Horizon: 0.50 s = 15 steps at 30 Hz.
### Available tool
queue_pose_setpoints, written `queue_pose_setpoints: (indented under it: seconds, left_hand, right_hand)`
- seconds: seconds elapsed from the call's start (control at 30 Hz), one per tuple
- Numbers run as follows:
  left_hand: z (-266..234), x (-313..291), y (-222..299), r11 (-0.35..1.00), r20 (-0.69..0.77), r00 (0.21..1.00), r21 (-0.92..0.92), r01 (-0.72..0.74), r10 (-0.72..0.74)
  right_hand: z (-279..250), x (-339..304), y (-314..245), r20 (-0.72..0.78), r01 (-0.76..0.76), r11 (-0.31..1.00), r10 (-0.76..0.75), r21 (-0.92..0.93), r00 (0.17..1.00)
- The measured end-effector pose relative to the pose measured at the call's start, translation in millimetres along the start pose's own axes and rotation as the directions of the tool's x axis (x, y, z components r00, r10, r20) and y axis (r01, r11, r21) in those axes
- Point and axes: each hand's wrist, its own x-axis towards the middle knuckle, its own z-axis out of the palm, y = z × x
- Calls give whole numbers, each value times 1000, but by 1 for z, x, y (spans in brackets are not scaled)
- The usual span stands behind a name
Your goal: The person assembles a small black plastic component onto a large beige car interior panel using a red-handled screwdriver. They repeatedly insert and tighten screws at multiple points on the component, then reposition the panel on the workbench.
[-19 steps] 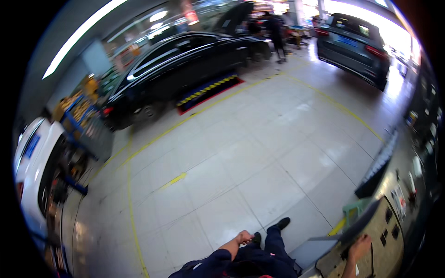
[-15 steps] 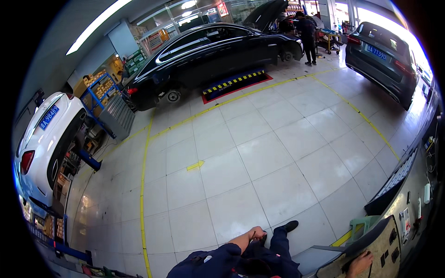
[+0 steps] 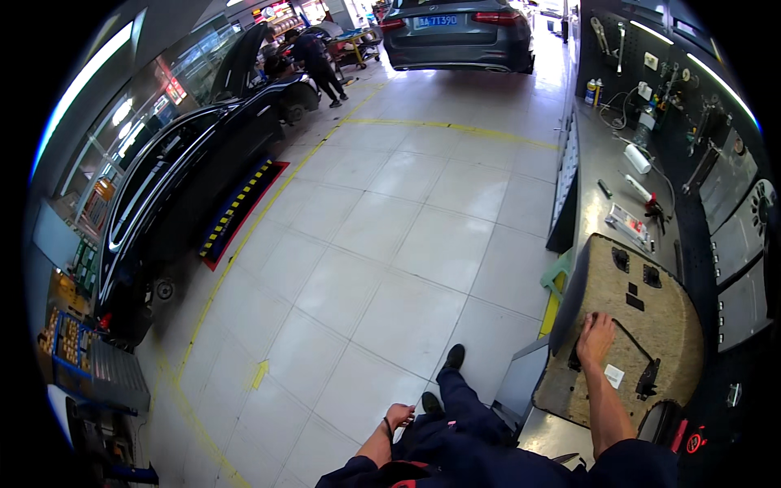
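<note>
My right hand (image 3: 596, 340) lies on a tan fibre-faced car trim panel (image 3: 651, 313) on the workbench at the right. Its fingers are curled down near a black fitting (image 3: 574, 359) on the panel's left side; what they grip is hidden. A thin black strip (image 3: 634, 340) runs from beside the fingertips to another black fitting (image 3: 648, 379). My left hand (image 3: 399, 416) hangs low over the floor in front of my body, fingers curled in. Whether it holds anything small cannot be made out. A dark band circles its wrist.
On the metal bench (image 3: 592, 213) lie a caulking gun (image 3: 641, 190), a white roll (image 3: 637, 159) and a packet (image 3: 628, 220). Tools hang on the dark wall board. A green stool (image 3: 556, 275) stands beside the bench. A black car (image 3: 195, 154), a grey car (image 3: 455, 37) and another person (image 3: 313, 58) are farther off.
My view has turned right, bringing the bench and panel fully into sight. My right hand stays on the panel, now near its left side; my left hand still hangs low.
</note>
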Motion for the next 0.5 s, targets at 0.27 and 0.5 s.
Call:
queue_pose_setpoints:
  seconds: [0.27, 0.5]
  left_hand:
    - [4, 2, 10, 999, 13, 1000, 49, -24, 23]
    - [4, 1, 10, 999, -6, 1000, 39, -24, 24]
  right_hand:
    - [0, -5, -4, 19, -21, 1000, 21, 8, 1000]
    - [-1, -3, -6, 24, -15, 1000, 14, 5, 1000]
